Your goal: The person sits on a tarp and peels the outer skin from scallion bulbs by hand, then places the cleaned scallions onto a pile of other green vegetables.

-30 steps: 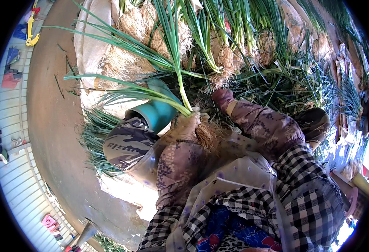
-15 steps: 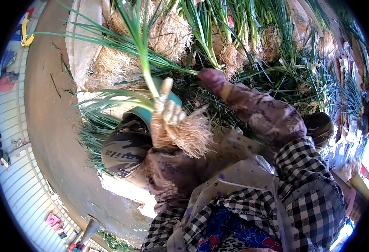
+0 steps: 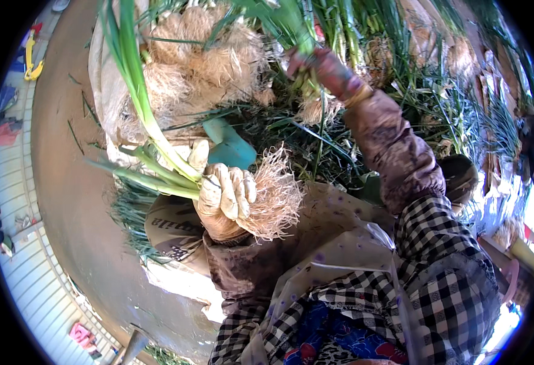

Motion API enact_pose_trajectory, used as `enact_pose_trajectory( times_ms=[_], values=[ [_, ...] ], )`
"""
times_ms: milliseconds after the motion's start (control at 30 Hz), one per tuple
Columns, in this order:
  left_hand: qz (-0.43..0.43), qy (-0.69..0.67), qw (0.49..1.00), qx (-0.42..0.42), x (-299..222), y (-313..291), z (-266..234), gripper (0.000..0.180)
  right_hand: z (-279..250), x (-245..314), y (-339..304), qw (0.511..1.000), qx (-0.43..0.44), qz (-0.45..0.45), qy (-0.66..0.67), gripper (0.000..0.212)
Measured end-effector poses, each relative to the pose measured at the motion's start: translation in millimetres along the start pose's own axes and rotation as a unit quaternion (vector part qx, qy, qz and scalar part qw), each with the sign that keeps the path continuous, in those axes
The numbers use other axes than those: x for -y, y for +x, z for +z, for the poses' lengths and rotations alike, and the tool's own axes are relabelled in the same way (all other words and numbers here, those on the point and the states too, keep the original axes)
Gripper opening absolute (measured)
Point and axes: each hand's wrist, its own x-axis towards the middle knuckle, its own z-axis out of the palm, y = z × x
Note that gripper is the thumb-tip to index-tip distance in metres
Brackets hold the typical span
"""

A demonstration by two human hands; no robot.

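My gloved left hand [image 3: 224, 191] is closed around a small bunch of green garlic [image 3: 166, 146]. Its pale stems and flat green leaves point up and left, and a tan tuft of roots sticks out to the right. Farther off, my right hand [image 3: 325, 70], in a stained glove, is closed on the stems of more green garlic [image 3: 303, 39]. Those leaves are smeared by motion, and roots hang below the hand. Big root bundles [image 3: 230, 61] of the same plants lie just left of it. Loose green leaves [image 3: 340, 140] cover the ground between my arms.
A teal rubber boot or similar object [image 3: 227, 143] shows beyond my left hand. A camouflage-patterned shoe or cap [image 3: 173, 225] is by my left forearm. Pale sheeting [image 3: 106, 73] edges the pile, beside a brown floor [image 3: 60, 164]. At far left a yellow tool [image 3: 31, 58] lies on tiles.
My right hand has moved farther away and closed on stems at the standing bundles. My left hand has lowered slightly and turned its bunch so the leaves lean more to the left.
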Motion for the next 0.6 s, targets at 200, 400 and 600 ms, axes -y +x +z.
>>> enact_pose_trajectory(
  times_ms=[200,400,600],
  values=[
    [-0.07,0.041,0.994,-0.066,45.1,20.7,3.7,0.047,-84.3,85.3,-5.9,0.97,0.066,-0.037,0.233,0.033],
    [-0.28,-0.052,0.958,-0.033,107.7,22.7,-65.2,0.036,-48.2,77.0,-8.0,0.961,0.101,0.055,0.25,0.033],
    [-0.276,0.214,0.898,-0.266,155.8,9.1,-34.3,0.03,-9.8,46.2,-11.3,0.906,0.06,0.008,0.42,0.022]
  ],
)
